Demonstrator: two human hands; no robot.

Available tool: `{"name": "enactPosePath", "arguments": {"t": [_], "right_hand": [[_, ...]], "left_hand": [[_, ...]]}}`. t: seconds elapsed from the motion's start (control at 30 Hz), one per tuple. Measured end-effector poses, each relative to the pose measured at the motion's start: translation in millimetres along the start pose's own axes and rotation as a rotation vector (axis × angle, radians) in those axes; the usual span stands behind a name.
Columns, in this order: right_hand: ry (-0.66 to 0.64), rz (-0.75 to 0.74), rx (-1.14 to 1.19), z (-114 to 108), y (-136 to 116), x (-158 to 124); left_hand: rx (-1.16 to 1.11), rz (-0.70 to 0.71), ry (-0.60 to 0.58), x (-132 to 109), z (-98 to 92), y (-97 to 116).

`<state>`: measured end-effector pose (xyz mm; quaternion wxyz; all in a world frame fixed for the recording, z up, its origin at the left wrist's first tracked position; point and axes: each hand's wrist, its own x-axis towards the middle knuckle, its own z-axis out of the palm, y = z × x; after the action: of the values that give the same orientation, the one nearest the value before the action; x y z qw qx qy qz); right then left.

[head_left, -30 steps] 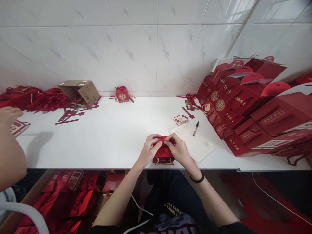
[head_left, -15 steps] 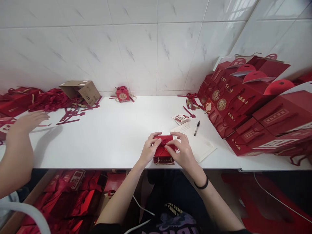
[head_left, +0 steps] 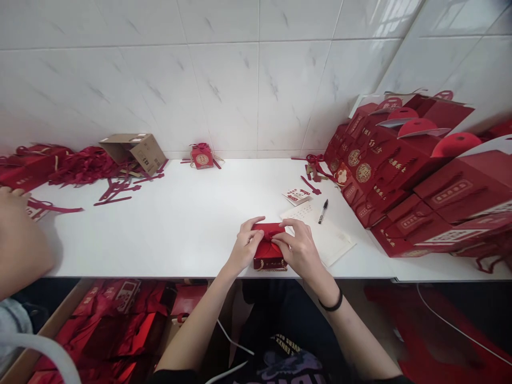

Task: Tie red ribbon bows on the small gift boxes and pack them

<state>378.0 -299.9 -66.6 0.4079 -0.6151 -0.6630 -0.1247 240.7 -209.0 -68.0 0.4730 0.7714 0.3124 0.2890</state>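
A small red gift box [head_left: 267, 250] stands at the near edge of the white table [head_left: 192, 224]. My left hand [head_left: 245, 246] grips its left side, fingers curled over the top flaps. My right hand [head_left: 296, 246] presses on the right side of the top, fingers bent onto the flaps. A black band circles my right wrist. The box's top closure is mostly hidden under my fingers.
A sheet of paper [head_left: 328, 239] with a black pen [head_left: 322, 211] and a small card [head_left: 296, 196] lies to the right. Stacked red boxes [head_left: 404, 176] fill the right side. A finished small box [head_left: 201, 156], a cardboard carton [head_left: 134, 150] and red ribbons [head_left: 80, 165] sit at the back left. Another person's arm [head_left: 18, 240] is at far left.
My fingers have shifted on the box top, pressing the flaps down. The other person's hand reached out over the table at left, then drew back toward the edge.
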Motion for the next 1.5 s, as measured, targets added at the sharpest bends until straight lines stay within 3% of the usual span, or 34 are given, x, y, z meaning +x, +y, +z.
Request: {"name": "enactPosePath", "arguments": {"t": [0.3,0.6,0.77,1.03,1.27,1.5], "right_hand": [[-0.031,-0.029,-0.128,-12.0,2.7,2.0],[-0.091,-0.098,-0.223,-26.3,5.5,-1.5],[-0.089,0.131,-0.133,-26.2,-2.1,-5.8],[-0.248,0.537,-0.018,-10.7,-20.5,-1.2],[-0.298,0.780,0.194,-8.5,-20.7,7.3],[-0.313,0.853,0.383,-6.9,-8.3,6.0]], "left_hand": [[0.076,0.043,0.127,-2.3,1.4,-2.3],[0.425,0.218,0.279,-17.9,-1.8,-0.1],[0.468,0.210,0.403,-28.8,5.1,4.4],[0.149,0.005,0.266,-28.4,8.1,5.5],[0.116,-0.084,0.191,-21.5,4.9,8.6],[-0.007,-0.120,0.103,-16.6,-0.9,4.1]]}}
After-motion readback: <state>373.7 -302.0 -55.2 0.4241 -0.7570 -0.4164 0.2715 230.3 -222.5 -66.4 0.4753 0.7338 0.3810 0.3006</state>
